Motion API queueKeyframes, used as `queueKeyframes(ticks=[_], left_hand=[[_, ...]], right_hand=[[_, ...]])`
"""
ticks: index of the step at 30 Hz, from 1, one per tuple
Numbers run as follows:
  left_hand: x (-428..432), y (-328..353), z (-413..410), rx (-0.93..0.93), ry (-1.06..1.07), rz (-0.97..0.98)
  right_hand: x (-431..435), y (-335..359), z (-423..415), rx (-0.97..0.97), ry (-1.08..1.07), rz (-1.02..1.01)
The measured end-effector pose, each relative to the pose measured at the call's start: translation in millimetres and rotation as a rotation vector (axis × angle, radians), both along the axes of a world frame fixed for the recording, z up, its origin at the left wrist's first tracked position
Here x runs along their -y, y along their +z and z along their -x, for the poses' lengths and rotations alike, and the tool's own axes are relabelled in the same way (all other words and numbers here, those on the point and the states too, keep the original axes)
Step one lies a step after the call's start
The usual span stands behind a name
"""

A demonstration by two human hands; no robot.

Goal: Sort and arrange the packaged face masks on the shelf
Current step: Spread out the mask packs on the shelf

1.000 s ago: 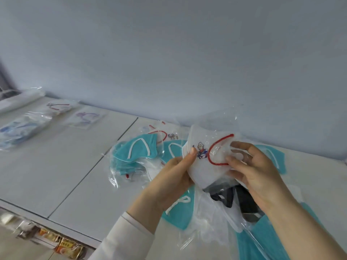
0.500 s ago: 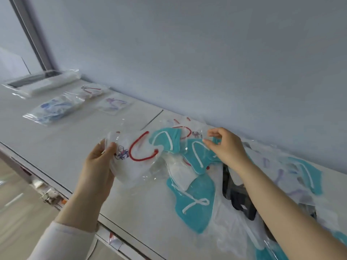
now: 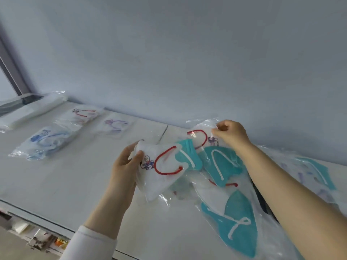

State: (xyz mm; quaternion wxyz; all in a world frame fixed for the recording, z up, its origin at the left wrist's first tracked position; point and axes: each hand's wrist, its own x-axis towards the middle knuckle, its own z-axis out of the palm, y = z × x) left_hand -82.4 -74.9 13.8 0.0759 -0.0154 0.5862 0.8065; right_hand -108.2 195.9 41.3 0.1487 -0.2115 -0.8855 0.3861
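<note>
The left hand (image 3: pixel 125 166), in a white sleeve (image 3: pixel 90 243), grips a packaged white mask (image 3: pixel 161 177) by its left end. The thumb lies on the front beside a printed cartoon figure and the fingers curl behind. This mask, with one red ear loop showing, is held up off the shelf (image 3: pixel 75 184), just left of the loose pile. The right hand (image 3: pixel 231 135), its arm bare, has its fingers curled and pinches the top edge of a second white mask pack (image 3: pixel 199 136) at the back of the pile, near the wall (image 3: pixel 187 53).

Four teal masks (image 3: pixel 221 166) with white loops show in the pile: two between the hands, one nearer the front edge, and one well to the right past the right forearm. A further red loop peeks out from under a teal one.

Well apart to the left, four lots lie sorted: a blue-printed pack (image 3: pixel 45 141), a red-looped pack (image 3: pixel 84 114), a purple-looped pack (image 3: pixel 114 124) and a flat white bundle (image 3: pixel 32 107) in plastic.

The shelf top is white, with a seam (image 3: pixel 164 131) running back to a pale blue-grey wall. A grey upright (image 3: pixel 11 68) stands at far left, and small goods (image 3: pixel 47 239) sit below the front edge
</note>
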Motion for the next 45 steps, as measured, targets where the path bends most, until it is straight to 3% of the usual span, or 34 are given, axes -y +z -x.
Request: queueKeyframes(ticks=[6,8,10,12,15,17,21,25,28,31,36,38,41,45], left_hand=[[0,-6,15,0.001,-0.06,-0.058],[-5,-5,17,-0.013,-0.075,-0.066],[-15,-2,16,-0.03,-0.085,-0.095],[-30,1,11,-0.026,-0.079,-0.133],[-56,9,-1,-0.021,-0.054,-0.201],[-74,15,-13,-0.021,-0.067,-0.256],[-104,21,-40,0.01,-0.094,-0.501],[-118,21,-59,0.027,-0.121,-0.647],[-120,18,-64,0.044,-0.141,-0.696],[-116,17,-67,0.03,-0.144,-0.608],[-93,18,-41,-0.144,0.035,-0.414],[-69,17,-14,-0.161,0.124,-0.375],[-33,14,24,-0.142,0.213,-0.339],[-14,10,38,-0.111,0.167,-0.255]], right_hand=[[0,29,-17,-0.41,-0.197,0.077],[3,41,-31,-0.583,-0.292,0.268],[9,53,-49,-0.686,-0.336,0.602],[20,59,-72,-0.647,-0.313,0.868],[39,50,-106,-0.464,-0.229,1.092],[51,33,-122,-0.381,-0.264,1.103],[72,1,-137,-0.279,-0.399,0.884],[85,-9,-136,-0.426,-0.416,1.144],[95,-12,-131,-0.46,-0.353,1.186],[101,-16,-128,-0.459,-0.323,1.1],[102,-16,-124,-0.19,-0.145,0.896],[83,-5,-115,-0.204,-0.132,0.746],[36,8,-82,-0.234,-0.187,0.254],[3,2,-25,0.17,0.036,-0.266]])
